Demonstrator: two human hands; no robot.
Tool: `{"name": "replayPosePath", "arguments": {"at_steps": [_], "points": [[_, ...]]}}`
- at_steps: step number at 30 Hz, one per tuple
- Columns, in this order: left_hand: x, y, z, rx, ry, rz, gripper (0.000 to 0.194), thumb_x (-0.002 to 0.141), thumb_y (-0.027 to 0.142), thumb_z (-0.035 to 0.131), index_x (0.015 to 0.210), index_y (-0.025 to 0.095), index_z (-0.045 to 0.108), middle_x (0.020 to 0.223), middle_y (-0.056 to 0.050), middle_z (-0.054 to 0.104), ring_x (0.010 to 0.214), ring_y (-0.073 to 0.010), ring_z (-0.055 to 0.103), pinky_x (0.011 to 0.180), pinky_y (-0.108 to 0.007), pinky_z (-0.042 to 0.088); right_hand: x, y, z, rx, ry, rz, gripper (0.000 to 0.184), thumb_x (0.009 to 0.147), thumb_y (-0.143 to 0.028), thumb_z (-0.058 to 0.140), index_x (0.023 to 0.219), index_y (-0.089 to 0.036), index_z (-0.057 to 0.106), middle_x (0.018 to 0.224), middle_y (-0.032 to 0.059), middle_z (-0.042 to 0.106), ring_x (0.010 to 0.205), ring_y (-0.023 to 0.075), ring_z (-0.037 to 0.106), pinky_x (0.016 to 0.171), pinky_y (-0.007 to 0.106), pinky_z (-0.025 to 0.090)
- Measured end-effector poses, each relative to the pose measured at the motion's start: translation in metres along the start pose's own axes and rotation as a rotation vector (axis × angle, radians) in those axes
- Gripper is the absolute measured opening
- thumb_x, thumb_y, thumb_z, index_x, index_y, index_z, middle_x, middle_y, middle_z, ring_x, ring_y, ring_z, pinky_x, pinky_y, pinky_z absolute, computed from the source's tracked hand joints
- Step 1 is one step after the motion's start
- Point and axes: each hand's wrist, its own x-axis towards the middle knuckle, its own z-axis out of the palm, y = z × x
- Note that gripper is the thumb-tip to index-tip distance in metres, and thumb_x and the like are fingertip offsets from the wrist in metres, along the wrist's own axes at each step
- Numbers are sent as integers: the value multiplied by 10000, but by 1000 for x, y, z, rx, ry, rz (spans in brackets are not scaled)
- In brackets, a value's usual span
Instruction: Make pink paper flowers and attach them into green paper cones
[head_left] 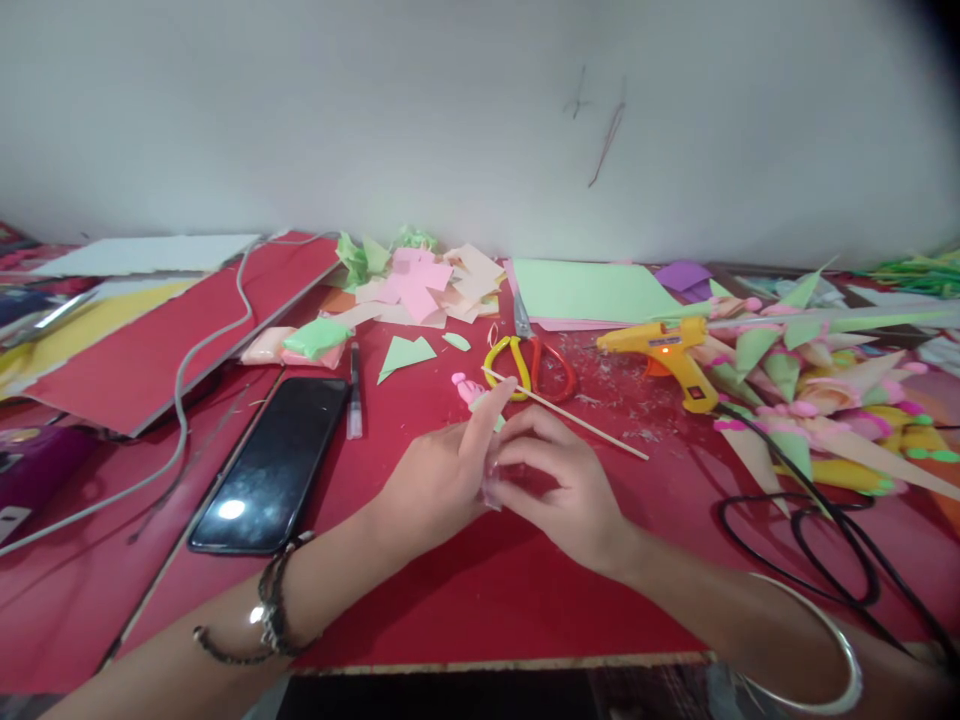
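My left hand (442, 470) and my right hand (570, 485) meet above the front middle of the red table (450, 610). Between their fingertips is a small translucent pinkish piece (492, 482); its kind is unclear, and the fingers partly cover it. Both hands are closed on it. A thin wooden stick (592, 427) slants past the raised left finger toward the right. Just beyond the left hand sits a small pink clay shape (466, 388), with a bit of pale green beside it. Scissors (551, 370) with yellow and red handles lie behind the stick.
A yellow hot glue gun (667, 350) with a lit orange light stands right, its black cord (799, 530) looped nearby. Paper-and-clay pieces (810, 390) pile up beyond. At left lie a phone (270, 465), a pen (355, 395) and clay packets (300, 343). Paper scraps (420, 285) lie behind.
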Motion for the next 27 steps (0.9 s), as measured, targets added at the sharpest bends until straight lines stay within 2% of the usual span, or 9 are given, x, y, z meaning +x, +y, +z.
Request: {"name": "replayPosePath", "arguments": {"at_steps": [3,7,11,14,17,20,22,24,27], "points": [[0,1,0,-2,-47,-20,801,693,99,436,1313,172,-66,819,-33,621,568,-141,574,435,-207,391,-1,1,1,-28,-21,-12,56,721,-136,582,715,-186,558,800,15,504,739,121,526,649,242,445],[-1,-1,2,3,-108,-39,762,698,113,445,1318,146,5,762,-32,629,592,-163,593,462,-233,414,1,1,1,-90,-80,26,106,730,-91,532,707,-195,535,767,9,505,709,123,520,621,247,439],[-1,-2,3,-15,-111,-51,740,709,143,465,1323,152,52,693,-8,626,557,-151,590,460,-223,407,2,1,-1,-120,-113,30,159,717,-42,487,685,-193,523,763,12,502,714,129,513,625,253,435],[1,-1,2,6,-114,-90,722,712,160,471,1321,150,85,668,5,623,541,-145,589,447,-209,390,4,1,-4,-65,-122,61,137,738,-69,493,696,-190,540,778,18,512,742,134,523,665,265,437],[4,-3,0,87,-84,-138,660,734,228,474,1308,164,155,692,-1,630,566,-154,603,440,-203,373,8,4,-8,100,-43,187,57,757,-172,540,707,-190,562,758,9,540,720,123,537,658,254,441],[6,-13,-3,219,-37,-222,633,752,344,479,1300,185,205,681,-5,628,594,-177,614,445,-211,373,11,11,-11,298,134,383,99,770,-257,537,699,-193,562,623,-24,539,596,94,524,584,229,440],[7,-21,-6,317,-18,-293,623,750,379,485,1291,190,240,755,-31,637,660,-197,622,472,-225,394,13,18,-13,422,208,463,128,780,-299,522,730,-197,581,581,-35,531,555,84,515,568,227,443],[6,-30,-9,405,-7,-326,595,748,374,496,1270,176,290,924,-82,623,796,-228,611,557,-262,436,13,23,-13,503,215,499,144,767,-323,536,773,-196,605,629,-24,562,573,83,532,585,235,459],[6,-38,-12,505,17,-299,568,725,391,531,1203,118,389,1098,-161,536,982,-294,523,746,-364,435,14,28,-15,490,191,547,169,724,-339,583,786,-184,609,701,0,601,602,91,559,611,248,479]]}}
